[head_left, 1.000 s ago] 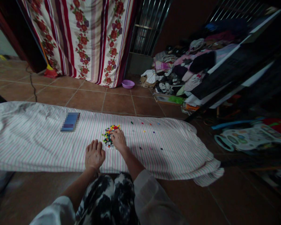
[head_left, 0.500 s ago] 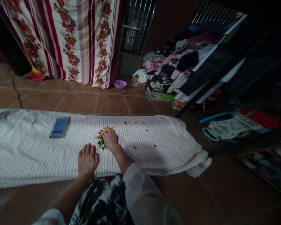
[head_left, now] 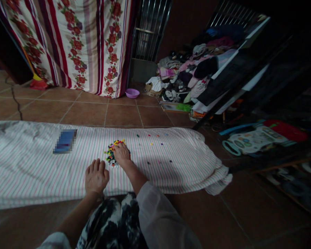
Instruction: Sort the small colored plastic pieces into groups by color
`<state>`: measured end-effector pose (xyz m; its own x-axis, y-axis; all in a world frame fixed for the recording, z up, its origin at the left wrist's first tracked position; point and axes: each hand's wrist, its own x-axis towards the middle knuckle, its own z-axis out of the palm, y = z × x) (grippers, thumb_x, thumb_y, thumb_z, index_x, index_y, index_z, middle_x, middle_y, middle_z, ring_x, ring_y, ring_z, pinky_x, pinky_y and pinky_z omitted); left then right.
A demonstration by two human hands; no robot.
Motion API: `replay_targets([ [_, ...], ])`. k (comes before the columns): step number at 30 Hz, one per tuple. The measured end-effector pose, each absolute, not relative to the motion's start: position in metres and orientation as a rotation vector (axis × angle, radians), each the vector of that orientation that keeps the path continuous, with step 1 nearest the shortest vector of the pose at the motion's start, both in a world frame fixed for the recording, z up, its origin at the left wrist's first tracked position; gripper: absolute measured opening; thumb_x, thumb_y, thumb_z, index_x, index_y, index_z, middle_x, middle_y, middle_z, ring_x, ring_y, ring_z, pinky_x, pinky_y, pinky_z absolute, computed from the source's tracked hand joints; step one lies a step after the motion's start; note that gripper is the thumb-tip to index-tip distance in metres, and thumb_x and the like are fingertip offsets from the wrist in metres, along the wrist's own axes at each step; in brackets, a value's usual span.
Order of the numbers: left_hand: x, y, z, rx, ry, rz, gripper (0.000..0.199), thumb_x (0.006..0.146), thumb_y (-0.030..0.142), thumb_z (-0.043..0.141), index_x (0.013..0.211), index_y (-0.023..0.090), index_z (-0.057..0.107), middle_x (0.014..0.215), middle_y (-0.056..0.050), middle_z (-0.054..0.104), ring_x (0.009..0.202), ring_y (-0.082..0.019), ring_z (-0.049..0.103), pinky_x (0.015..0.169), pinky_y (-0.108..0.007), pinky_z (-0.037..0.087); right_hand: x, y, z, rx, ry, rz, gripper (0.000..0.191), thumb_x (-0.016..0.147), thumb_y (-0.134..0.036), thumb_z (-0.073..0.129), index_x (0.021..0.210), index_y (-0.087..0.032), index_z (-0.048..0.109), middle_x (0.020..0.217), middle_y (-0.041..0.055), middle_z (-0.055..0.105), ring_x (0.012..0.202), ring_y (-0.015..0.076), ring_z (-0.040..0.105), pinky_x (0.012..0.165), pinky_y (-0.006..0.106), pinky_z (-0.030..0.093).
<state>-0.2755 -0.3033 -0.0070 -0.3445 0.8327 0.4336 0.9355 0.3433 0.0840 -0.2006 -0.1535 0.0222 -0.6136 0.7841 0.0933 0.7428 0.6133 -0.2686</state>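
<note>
A heap of small multicoloured pieces (head_left: 110,155) lies on a striped cloth (head_left: 88,138). My right hand (head_left: 121,153) rests over the heap's right side, fingertips down among the pieces; whether it grips one is hidden. Lower left of it, my left hand (head_left: 96,175) lies palm down on the cloth near its front edge, fingers extended, holding nothing. Right of the heap, several single pieces sit apart in loose rows, among them a yellow piece (head_left: 151,144), a pink piece (head_left: 159,162) and a dark piece (head_left: 170,161).
A blurred blue object (head_left: 64,141) lies on the cloth at left. Beyond, on the tiled floor, are a purple basin (head_left: 132,93), a red dustpan (head_left: 38,84) and a clothes pile (head_left: 189,69). A dark slanting post (head_left: 209,114) and a toy panel (head_left: 256,140) stand at right.
The whole view has shifted very slightly. Both hands keep nearly the same places on the cloth and at the heap.
</note>
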Motion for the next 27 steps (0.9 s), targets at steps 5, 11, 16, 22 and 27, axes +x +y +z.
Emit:
replay_targets([
  [5,-0.276,-0.303,-0.007,-1.568,-2.295,-0.459,0.035,0.083,0.022,0.043,0.113,0.015,0.060,0.125,-0.015,0.060,0.121,-0.030,0.049,0.097,-0.044,0.037,-0.192,-0.149,0.015,-1.306,-2.618,0.333,0.029,0.094,-0.023,0.044,0.109,-0.028,0.068,0.109,0.0064,0.060,0.107,0.0200,0.047,0.091,0.030,0.037],
  [11,-0.276,-0.303,-0.006,-1.577,-2.318,-0.445,0.036,0.083,0.022,0.043,0.113,0.014,0.060,0.125,-0.015,0.060,0.122,-0.030,0.049,0.098,-0.044,0.037,-0.181,-0.147,0.012,-1.271,-2.622,0.361,0.032,0.095,-0.023,0.041,0.112,-0.031,0.068,0.106,0.0062,0.060,0.105,0.0199,0.047,0.091,0.030,0.037],
  [16,-0.275,-0.303,-0.005,-1.569,-2.330,-0.438,0.036,0.083,0.022,0.043,0.113,0.014,0.061,0.126,-0.015,0.060,0.122,-0.030,0.049,0.098,-0.044,0.036,-0.172,-0.150,0.010,-1.206,-2.641,0.343,0.032,0.094,-0.022,0.043,0.112,-0.030,0.068,0.106,0.0063,0.060,0.104,0.0194,0.048,0.091,0.029,0.038],
  [22,-0.275,-0.303,-0.006,-1.578,-2.334,-0.456,0.037,0.083,0.022,0.042,0.114,0.013,0.061,0.126,-0.016,0.060,0.122,-0.031,0.048,0.098,-0.045,0.036,-0.166,-0.150,0.012,-1.171,-2.597,0.388,0.028,0.093,-0.023,0.044,0.103,-0.027,0.070,0.103,0.0051,0.061,0.103,0.0180,0.050,0.090,0.027,0.039],
  [27,-0.275,-0.303,-0.005,-1.580,-2.339,-0.473,0.037,0.084,0.023,0.042,0.114,0.013,0.061,0.126,-0.016,0.059,0.123,-0.031,0.048,0.099,-0.045,0.036,-0.169,-0.144,0.015,-1.211,-2.497,0.401,0.027,0.093,-0.025,0.045,0.105,-0.027,0.069,0.102,0.0036,0.062,0.102,0.0171,0.051,0.089,0.025,0.039],
])
